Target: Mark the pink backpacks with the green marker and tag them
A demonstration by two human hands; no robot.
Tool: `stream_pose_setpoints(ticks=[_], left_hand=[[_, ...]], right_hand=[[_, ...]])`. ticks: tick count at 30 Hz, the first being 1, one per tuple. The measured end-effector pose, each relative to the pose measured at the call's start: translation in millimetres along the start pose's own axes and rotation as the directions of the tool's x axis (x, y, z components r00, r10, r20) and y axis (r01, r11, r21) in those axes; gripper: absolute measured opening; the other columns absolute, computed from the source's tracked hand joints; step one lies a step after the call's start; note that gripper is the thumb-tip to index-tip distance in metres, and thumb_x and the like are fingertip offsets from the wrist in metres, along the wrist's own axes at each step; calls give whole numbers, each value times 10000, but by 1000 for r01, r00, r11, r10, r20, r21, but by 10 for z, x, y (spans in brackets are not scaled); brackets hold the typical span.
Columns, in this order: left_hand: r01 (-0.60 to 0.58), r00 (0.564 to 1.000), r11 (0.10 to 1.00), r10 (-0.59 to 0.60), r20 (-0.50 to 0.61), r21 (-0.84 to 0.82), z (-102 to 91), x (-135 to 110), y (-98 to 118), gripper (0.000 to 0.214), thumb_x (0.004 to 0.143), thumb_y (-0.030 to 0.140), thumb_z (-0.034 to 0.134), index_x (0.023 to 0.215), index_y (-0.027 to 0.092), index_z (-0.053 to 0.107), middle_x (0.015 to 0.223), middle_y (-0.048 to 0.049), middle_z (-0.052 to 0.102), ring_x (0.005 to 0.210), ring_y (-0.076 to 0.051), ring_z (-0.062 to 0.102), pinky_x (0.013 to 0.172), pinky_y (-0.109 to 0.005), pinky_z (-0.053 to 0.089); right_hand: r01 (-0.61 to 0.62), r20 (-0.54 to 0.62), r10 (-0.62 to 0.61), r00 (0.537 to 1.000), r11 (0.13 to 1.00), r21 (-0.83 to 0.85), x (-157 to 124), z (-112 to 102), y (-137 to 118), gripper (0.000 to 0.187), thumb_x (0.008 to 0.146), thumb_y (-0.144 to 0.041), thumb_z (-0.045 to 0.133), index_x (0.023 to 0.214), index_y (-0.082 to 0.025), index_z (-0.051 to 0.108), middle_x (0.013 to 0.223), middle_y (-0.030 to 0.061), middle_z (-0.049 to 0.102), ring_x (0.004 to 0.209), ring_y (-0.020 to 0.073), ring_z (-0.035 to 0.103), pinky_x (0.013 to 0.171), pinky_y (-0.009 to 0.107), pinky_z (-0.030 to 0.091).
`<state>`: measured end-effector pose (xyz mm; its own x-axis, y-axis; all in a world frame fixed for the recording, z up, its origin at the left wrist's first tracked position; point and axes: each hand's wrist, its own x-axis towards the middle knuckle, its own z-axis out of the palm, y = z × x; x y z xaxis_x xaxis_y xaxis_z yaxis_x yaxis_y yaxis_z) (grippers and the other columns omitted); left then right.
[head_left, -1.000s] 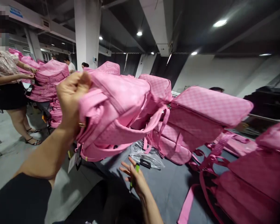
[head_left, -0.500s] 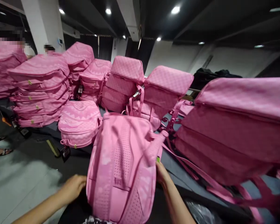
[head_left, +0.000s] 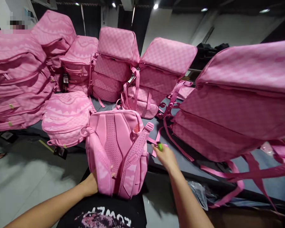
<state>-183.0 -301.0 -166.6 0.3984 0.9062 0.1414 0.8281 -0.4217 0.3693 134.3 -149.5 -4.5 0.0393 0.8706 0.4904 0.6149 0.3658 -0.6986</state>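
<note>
A pink backpack (head_left: 114,148) rests against my body at the table's near edge, its mesh back panel and two shoulder straps facing me. My left hand (head_left: 93,183) grips the lower left strap, its fingers closed around it. My right hand (head_left: 165,155) is beside the bag's right side, fingers pinched on a thin pink strap end, with a small green object between them.
Stacks of pink backpacks (head_left: 142,72) cover the dark table (head_left: 199,164) ahead. A tall pile (head_left: 16,82) stands at the left and a large stack (head_left: 239,98) at the right. Loose straps (head_left: 242,174) trail over the table edge. Grey floor (head_left: 26,177) lies to the left.
The backpack came down from my raised left hand and now stands against my body with its back panel facing me. My left hand moved to the lower strap; my right took a strap end.
</note>
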Motion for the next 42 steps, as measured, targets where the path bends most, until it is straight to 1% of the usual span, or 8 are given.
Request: stream_pose_setpoints(ticks=[4,8,12,16,24,32,38,42], left_hand=[[451,874,893,-443,-198,-8,-560,-421,-381,334,890,315,446,1070,253,720,1118,-84,742,1036,-307,703,879,-455,597],[606,716,794,-523,-463,40,-1149,-359,-533,321,917,228,391,1113,197,643,999,-100,740,882,-264,713,778,-418,582],[204,802,944,-8,-597,260,-1489,427,-277,424,904,290,558,1321,221,530,1310,-131,625,1288,-288,544,1095,-482,425],[286,809,939,-129,-574,192,-1732,1603,-316,824,878,563,565,1518,117,299,1622,-223,220,1512,-372,202,1193,-547,253],[410,910,874,-370,-190,260,-2037,2357,-438,542,858,683,509,1024,200,689,1030,-111,737,1013,-315,672,842,-381,484],[505,851,710,-314,-421,491,-2426,1660,-175,605,865,706,496,1058,154,654,969,-144,700,902,-327,639,737,-405,452],[-238,849,694,488,-201,679,-1783,1925,-9,240,970,360,490,1044,185,636,1112,-84,682,1040,-232,569,955,-398,365],[-528,808,664,585,72,530,-1400,2191,291,368,942,496,522,886,154,643,877,-76,672,809,-208,551,793,-373,373]], right_hand=[[-91,-26,87,996,978,-187,-143,-394,-348,513,873,-568,564,1181,-178,689,758,82,725,584,208,639,481,269,415],[41,396,-129,909,974,221,-451,-6,-793,567,944,-538,538,1377,-172,562,638,6,697,554,181,655,520,260,511],[538,345,-576,741,817,208,-643,880,-894,414,971,-321,576,1366,-197,582,1218,176,675,1038,235,684,840,351,565],[756,418,-650,635,635,-161,-700,1080,-450,305,973,-192,537,1249,-168,664,964,142,720,840,220,685,835,394,554],[207,153,-156,976,887,-413,-655,313,430,382,988,-369,490,1298,-163,577,1132,168,694,964,283,687,706,359,551],[-56,170,62,984,998,-38,-338,892,87,474,907,-489,557,1250,-162,533,1017,137,701,796,270,670,709,376,512],[-74,155,82,984,996,-53,-380,1015,82,458,919,-482,535,1252,-167,524,1044,144,700,810,289,678,674,371,487],[-98,163,112,980,991,-90,-425,1000,99,449,930,-477,532,1264,-177,520,1033,133,700,795,283,676,647,355,474]])
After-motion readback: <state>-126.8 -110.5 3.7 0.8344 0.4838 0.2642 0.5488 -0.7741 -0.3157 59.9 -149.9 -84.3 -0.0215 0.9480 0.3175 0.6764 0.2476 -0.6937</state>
